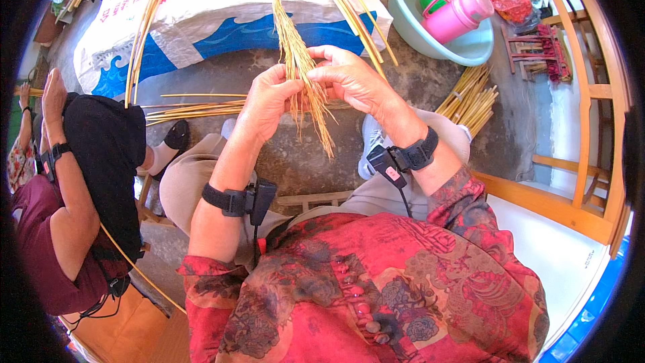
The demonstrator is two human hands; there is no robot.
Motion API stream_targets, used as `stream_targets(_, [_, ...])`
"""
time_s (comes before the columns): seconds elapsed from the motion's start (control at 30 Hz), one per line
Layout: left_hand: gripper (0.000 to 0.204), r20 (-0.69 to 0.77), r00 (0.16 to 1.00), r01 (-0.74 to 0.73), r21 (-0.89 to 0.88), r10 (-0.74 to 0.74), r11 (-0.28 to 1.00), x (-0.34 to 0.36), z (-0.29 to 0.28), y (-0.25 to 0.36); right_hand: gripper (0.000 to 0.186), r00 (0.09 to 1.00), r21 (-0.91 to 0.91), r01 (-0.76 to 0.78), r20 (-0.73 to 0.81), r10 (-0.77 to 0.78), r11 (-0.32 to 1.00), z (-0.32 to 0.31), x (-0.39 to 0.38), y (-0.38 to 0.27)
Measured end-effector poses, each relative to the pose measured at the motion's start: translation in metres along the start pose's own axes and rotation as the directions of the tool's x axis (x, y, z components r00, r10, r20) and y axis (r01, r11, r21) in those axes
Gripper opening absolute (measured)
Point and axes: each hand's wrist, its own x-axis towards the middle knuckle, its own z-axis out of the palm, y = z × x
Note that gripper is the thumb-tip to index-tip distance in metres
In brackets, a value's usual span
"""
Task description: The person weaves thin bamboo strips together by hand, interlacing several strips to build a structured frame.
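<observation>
A bunch of dry golden straw (287,32) with feathery seed heads hangs between my hands, its loose ends pointing down. My left hand (264,102) pinches it from the left, thumb and fingers closed on the stalks. From the other side my right hand (357,82) grips the same bunch at the seed heads, fingertips pressed together. The stalks run up from my hands toward a white sack with a blue wave pattern (235,39). Black straps with small boxes circle both my wrists.
Long straw stalks (142,33) lie across the sack; more (195,111) are on the floor. At right stand a pale green basin (410,23) holding a pink flask (457,17), a tied stalk bundle (470,104) and a wooden frame (598,94). Another person (64,228) sits close on my left.
</observation>
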Motion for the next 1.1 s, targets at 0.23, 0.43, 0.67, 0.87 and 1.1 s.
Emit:
stream_targets(0.23, [0.022, 0.023, 1.000, 0.002, 0.010, -0.003, 1.000, 0.004, -0.002, -0.001, 0.038, 1.000, -0.044, 0.026, -0.004, -0.026, 0.999, -0.004, 0.002, 0.002])
stream_targets(0.43, [0.017, 0.041, 0.999, 0.037, -0.089, -0.033, 0.995, 0.002, -0.007, 0.002, 0.035, 1.000, 0.005, 0.010, 0.024, -0.010, 1.000, -0.007, 0.008, 0.001])
stream_targets(0.67, [0.015, 0.097, 0.991, 0.104, -0.125, -0.092, 0.987, -0.006, -0.010, 0.004, 0.035, 0.998, -0.027, 0.063, -0.011, -0.063, 0.998, -0.001, 0.013, 0.002])
stream_targets(0.87, [0.016, 0.087, 0.994, 0.079, -0.119, -0.069, 0.990, -0.007, -0.014, 0.005, 0.036, 0.999, -0.071, 0.052, 0.020, -0.051, 0.996, -0.006, 0.018, -0.003])
stream_targets(1.1, [0.018, 0.149, 0.985, 0.101, -0.055, -0.092, 0.993, -0.007, -0.020, 0.003, 0.038, 0.995, -0.023, -0.040, 0.086, 0.041, 0.999, 0.000, 0.017, 0.003])
